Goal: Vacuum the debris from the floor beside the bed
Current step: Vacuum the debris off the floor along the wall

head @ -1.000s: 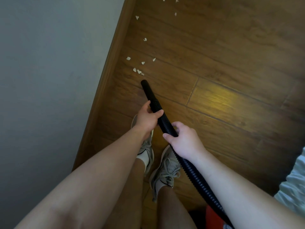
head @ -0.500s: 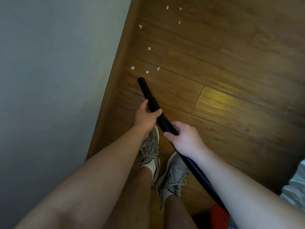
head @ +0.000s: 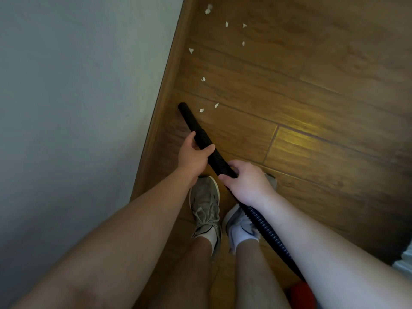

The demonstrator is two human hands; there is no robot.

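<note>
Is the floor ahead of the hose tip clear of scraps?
No, white scraps lie on the wood floor beyond the hose, two of them right beside its tip.

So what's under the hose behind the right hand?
The hose crosses over the right shoe, then the floor. The right hand and forearm cover the rest, so what lies beneath it toward the red object cannot be seen.

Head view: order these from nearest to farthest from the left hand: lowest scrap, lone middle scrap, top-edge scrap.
1. lowest scrap, right of the hose tip
2. lone middle scrap, farther ahead
3. top-edge scrap, at the frame's top
</note>
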